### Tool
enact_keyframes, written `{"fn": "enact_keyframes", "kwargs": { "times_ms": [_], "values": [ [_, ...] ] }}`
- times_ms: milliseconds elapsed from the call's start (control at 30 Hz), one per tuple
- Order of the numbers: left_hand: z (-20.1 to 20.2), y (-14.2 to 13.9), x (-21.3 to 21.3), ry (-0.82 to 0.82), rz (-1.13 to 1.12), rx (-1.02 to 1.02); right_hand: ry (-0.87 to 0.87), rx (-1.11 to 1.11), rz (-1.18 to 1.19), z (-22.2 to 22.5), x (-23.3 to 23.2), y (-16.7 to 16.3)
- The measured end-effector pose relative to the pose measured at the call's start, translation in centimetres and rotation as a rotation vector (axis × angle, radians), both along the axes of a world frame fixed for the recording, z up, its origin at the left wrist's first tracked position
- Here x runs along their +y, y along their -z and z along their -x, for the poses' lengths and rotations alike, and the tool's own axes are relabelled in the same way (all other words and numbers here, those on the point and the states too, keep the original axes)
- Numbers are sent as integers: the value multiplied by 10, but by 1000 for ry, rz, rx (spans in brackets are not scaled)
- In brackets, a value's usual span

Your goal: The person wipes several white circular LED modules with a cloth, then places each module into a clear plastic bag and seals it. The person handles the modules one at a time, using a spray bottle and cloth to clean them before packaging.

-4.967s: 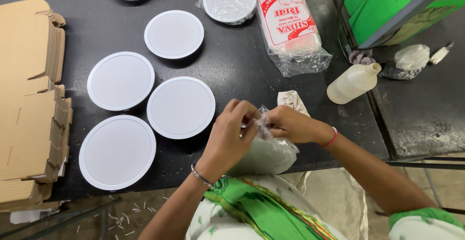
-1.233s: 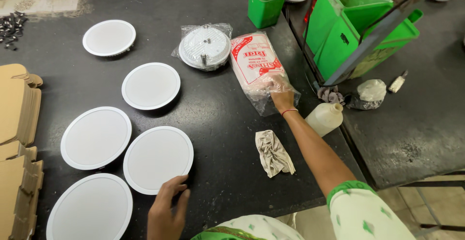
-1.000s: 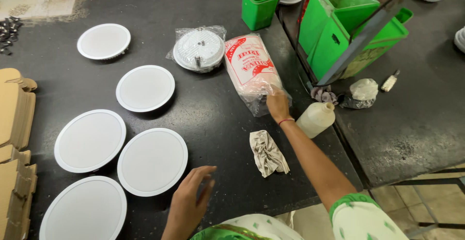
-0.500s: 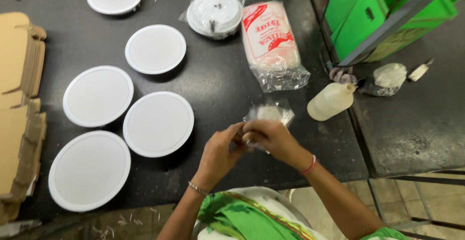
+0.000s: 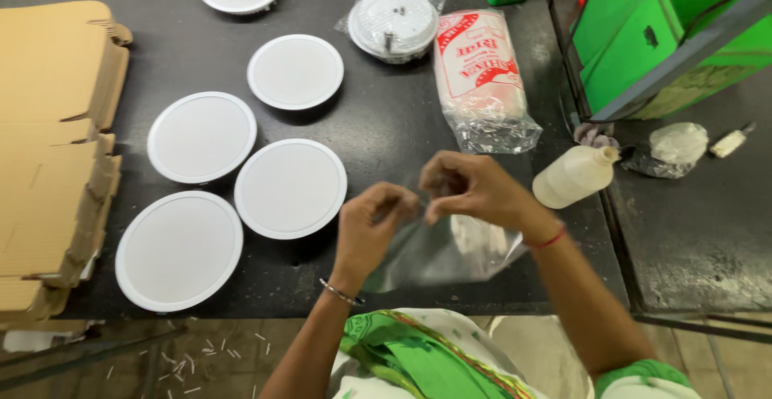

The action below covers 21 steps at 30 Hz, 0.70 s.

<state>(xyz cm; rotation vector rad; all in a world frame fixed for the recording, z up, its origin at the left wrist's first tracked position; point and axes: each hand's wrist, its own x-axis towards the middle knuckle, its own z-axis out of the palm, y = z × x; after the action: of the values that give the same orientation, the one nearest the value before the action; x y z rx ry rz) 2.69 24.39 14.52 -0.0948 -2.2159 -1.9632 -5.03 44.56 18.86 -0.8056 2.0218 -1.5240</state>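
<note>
My left hand (image 5: 371, 224) pinches one edge of a thin, clear, crinkled plastic bag (image 5: 438, 250); my right hand (image 5: 470, 188) pinches the other edge. The bag hangs glossy and see-through between and below both hands, over the black counter (image 5: 386, 125).

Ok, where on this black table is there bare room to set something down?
Bare table lies between the cardboard stack and the upper discs, and between the middle disc and the printed packet. Crowded around the bottle and green bins.
</note>
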Motion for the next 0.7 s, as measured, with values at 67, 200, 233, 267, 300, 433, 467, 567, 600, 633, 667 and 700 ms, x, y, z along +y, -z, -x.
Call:
{"fn": "enact_keyframes", "kwargs": {
  "times_ms": [67,200,233,267,300,433,467,567,600,633,667,700],
  "values": [
    [-3,6,-21,-98,-140,47,-158,-100,-59,9,15,-1],
    [-11,16,-69,-310,-286,15,-166,4,-232,9,32,23],
    [-16,19,-78,-357,-303,0,-124,-72,-201,9,37,30],
    [-20,22,-85,-388,-327,5,-80,-150,-168,11,41,38],
    [-24,25,-89,-415,-349,8,-33,-146,-113,14,43,45],
    [-46,24,-100,-542,91,-218,307,-65,87,24,37,61],
    [-46,21,-97,-587,333,-147,422,-26,131,24,29,61],
    [-47,1,-88,-641,805,105,363,190,146,13,-11,53],
    [-44,-4,-75,-610,786,195,278,316,79,9,-28,48],
    [-41,-9,-63,-504,724,239,187,441,10,3,-45,43],
    [-38,-14,-52,-404,658,282,90,568,-57,-3,-59,37],
    [-33,-20,-45,-386,628,222,98,578,-45,-9,-72,32]
  ]
}}
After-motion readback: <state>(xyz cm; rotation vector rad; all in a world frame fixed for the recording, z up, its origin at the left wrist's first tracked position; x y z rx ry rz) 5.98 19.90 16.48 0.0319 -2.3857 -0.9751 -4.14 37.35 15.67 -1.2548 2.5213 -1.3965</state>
